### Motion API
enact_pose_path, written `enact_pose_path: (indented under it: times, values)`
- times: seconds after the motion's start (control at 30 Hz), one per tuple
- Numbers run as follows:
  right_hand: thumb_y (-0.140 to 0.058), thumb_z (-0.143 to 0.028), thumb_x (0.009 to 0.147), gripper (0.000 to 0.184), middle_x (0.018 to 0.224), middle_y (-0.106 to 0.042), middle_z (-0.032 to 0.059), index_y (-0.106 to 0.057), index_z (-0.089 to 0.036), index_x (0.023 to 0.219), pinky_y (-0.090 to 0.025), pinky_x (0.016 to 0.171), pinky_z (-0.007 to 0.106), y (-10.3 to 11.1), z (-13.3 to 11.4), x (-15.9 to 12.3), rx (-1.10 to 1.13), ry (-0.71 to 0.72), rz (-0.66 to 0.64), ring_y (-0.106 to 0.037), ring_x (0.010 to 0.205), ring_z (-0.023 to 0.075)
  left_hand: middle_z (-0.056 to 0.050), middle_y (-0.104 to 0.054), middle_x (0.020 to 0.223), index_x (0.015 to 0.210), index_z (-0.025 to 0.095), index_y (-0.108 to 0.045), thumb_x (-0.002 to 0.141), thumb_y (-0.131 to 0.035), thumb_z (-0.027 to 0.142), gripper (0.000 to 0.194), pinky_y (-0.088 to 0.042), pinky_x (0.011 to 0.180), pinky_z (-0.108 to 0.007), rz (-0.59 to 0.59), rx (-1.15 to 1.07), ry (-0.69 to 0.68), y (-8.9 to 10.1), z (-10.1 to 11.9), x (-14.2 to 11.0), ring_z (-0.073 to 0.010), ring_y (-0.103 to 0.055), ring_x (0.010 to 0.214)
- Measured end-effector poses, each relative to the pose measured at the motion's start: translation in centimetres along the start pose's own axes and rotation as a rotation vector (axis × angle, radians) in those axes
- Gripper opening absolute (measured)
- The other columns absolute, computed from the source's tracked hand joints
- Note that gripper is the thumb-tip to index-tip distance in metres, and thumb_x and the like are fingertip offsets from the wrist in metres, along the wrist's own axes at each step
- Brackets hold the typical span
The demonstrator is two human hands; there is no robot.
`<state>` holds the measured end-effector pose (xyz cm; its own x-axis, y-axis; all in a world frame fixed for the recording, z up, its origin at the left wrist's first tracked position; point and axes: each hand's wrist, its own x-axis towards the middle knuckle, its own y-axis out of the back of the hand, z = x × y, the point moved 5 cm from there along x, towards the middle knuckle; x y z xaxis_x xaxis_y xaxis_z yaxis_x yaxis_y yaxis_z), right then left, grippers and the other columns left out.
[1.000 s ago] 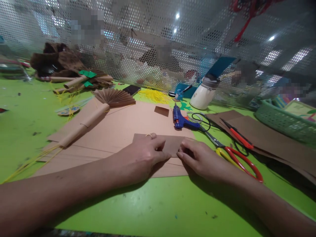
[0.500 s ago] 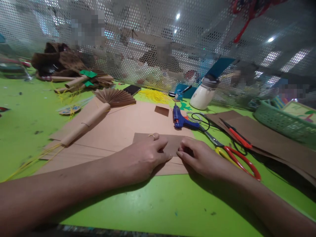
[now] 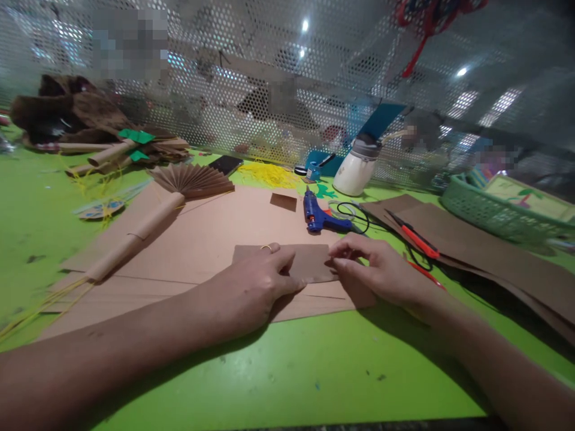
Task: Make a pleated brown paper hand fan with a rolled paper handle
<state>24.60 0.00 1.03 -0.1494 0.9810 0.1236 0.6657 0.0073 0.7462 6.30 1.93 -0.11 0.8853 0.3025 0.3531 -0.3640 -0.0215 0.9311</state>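
Observation:
A dark brown paper strip (image 3: 309, 262) lies on a larger, lighter sheet of brown paper (image 3: 215, 224). My left hand (image 3: 258, 284), with a ring on one finger, holds the strip down from the left, thumb and bent fingers pressed on it. Thumb and fingertips of my right hand (image 3: 377, 269) pinch the strip's right end. Just beyond the strip are a blue glue gun (image 3: 320, 212) and a small folded piece of brown paper (image 3: 284, 199). Red-handled scissors (image 3: 426, 274) are mostly hidden behind my right hand.
At left lie a rolled paper tube (image 3: 135, 236) and a pleated paper fan (image 3: 193, 181). A white bottle (image 3: 354, 167) stands near the perforated screen (image 3: 202, 102). To the right are a red cutter (image 3: 420, 240), brown sheets (image 3: 485, 254) and a green basket (image 3: 503, 216).
My right hand has shifted slightly right along the strip's end and now covers more of the scissors. My left hand stays pressed on the strip. The whole view has moved a little.

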Motion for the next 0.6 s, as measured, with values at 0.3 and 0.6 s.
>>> enact_pose_path:
  times: [0.3,0.6]
  values:
    - [-0.064,-0.028,0.083,0.012,0.075,-0.056,0.0002,-0.057,-0.018,0.080,-0.042,0.060,0.027,-1.7,0.6,0.2,-0.099,-0.079,-0.074,-0.051,0.067,0.0149,-0.006,-0.052,0.085,0.093,0.025,-0.071,0.095,-0.044,0.025,0.027,-0.031,0.063,-0.031,-0.025,0.002,0.002,-0.4,-0.2,-0.2,-0.0183,-0.042,0.072]
    - [-0.057,-0.021,0.088,0.009,0.092,-0.061,0.0038,-0.061,-0.019,0.095,-0.046,0.073,0.029,-0.2,1.5,0.5,-0.072,0.154,-0.195,-0.056,0.080,0.0159,-0.007,-0.053,0.084,0.092,0.021,-0.071,0.096,-0.042,0.024,0.029,-0.031,0.061,-0.030,-0.007,-0.017,-0.027,0.0,-0.3,-0.2,-0.0174,-0.044,0.073]
